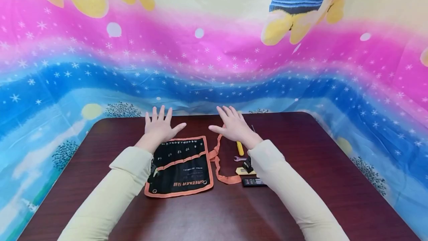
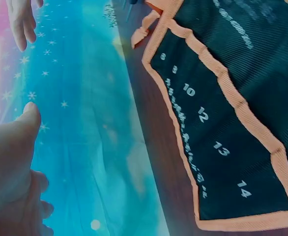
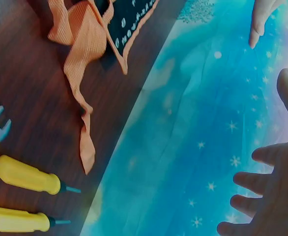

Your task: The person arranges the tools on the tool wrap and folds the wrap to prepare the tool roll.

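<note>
1. Tool pouch [image 1: 192, 172] lies ungripped: left hand [image 1: 159, 127] and right hand [image 1: 235, 126] are empty, fingers spread apart.
2. It looks light, soft and floppy, unlikely to break; its orange-bound edge [image 1: 210, 168] should offer the best hold.
3. It rests on the table [image 1: 214, 218], its strap [image 1: 230, 179] trailing near yellow-handled tools [image 3: 27, 174].

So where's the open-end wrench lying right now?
In the head view, the open-end wrench lies on the table, right of the black tool pouch and just below a yellow-handled screwdriver. In the right wrist view, it shows at the left edge.
</note>
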`<state>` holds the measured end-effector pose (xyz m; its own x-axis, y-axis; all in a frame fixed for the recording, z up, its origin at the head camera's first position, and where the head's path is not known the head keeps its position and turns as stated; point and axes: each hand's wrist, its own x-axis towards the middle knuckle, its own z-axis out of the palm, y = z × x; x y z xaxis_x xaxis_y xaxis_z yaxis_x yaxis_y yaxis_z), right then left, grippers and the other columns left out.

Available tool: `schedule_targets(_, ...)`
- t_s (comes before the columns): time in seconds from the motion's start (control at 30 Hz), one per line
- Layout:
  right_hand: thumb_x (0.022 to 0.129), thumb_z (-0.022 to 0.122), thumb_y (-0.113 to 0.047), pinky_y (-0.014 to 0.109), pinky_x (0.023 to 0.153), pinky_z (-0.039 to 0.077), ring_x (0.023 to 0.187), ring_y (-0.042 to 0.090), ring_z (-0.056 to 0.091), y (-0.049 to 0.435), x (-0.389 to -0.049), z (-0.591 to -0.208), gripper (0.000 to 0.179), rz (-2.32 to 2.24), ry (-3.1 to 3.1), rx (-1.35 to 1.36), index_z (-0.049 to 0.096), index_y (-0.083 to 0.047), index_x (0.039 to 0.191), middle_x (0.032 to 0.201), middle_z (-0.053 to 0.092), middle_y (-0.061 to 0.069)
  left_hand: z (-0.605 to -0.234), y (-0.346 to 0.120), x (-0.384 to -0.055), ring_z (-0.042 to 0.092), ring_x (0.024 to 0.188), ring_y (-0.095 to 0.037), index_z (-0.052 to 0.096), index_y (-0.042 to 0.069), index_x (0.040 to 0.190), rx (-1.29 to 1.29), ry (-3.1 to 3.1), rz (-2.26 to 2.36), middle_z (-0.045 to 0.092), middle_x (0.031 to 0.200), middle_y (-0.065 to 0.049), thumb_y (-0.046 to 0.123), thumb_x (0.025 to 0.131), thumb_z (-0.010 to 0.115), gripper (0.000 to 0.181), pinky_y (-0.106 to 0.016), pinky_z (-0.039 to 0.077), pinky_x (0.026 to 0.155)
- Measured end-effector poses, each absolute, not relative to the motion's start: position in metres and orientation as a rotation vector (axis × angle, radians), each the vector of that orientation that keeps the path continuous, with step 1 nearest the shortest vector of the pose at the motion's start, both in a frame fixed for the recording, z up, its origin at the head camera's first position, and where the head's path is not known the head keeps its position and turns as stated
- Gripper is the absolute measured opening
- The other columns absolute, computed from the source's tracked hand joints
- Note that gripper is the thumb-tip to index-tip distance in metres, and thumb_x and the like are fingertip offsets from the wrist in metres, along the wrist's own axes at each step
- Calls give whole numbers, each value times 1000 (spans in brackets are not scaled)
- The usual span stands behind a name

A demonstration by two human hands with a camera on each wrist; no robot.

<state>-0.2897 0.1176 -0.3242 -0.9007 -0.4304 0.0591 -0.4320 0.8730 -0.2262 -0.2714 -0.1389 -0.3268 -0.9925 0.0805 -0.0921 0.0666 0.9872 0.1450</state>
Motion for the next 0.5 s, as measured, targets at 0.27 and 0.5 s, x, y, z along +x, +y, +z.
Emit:
schedule_targets(0.27,89,45,-58,52,106,6,137,32,6,114,-276,-335,80,437,-3018,766,16,-13,149,150,17,14,-342,-150,-264,-10,134,-41,7,7,148,187,3081,188,0,150,-22,61,91,35,84,-57,-8,102)
schedule_targets(0.5,88,45,-59,50,107,7,137,30,7,109,-263,-346,81,466,-3021,805,17,-13,149,150,17,12,-360,-165,-260,-4,134,-43,12,5,148,322,3095,235,5,150,-24,55,91,43,82,-58,-2,103)
